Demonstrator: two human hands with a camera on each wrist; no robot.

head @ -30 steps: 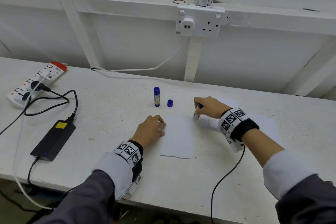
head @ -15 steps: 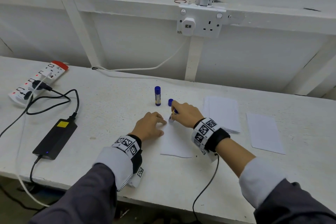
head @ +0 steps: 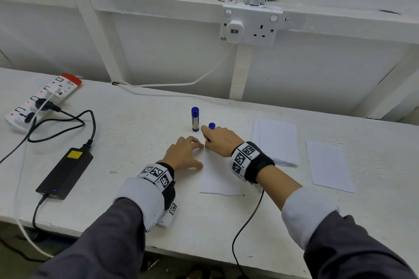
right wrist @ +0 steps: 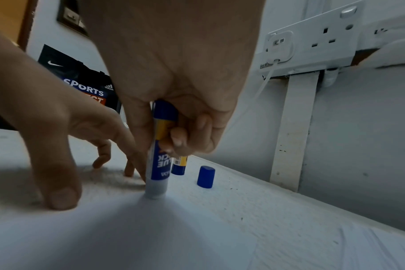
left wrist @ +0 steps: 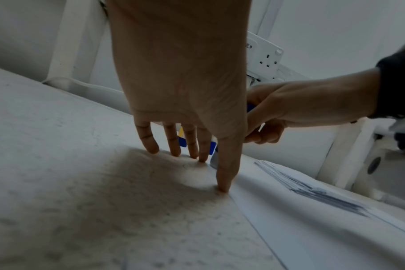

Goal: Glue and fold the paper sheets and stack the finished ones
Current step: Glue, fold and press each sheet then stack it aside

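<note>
Your rough white-painted bench carries a white paper sheet under both hands, a capped blue glue stick beyond them, and a paper stack right of them.

Head looks down; wrists close, sharing paper.

A: Identify the fixtures relative to the wall socket.

B: A white plug adapter occupies its left outlet. A white cable runs from below the socket down and left along the table.

A: Further left?

B: A power strip with a red end lies far left of the socket. Below it, a black power adapter with a yellow label; black cords link them.
</note>
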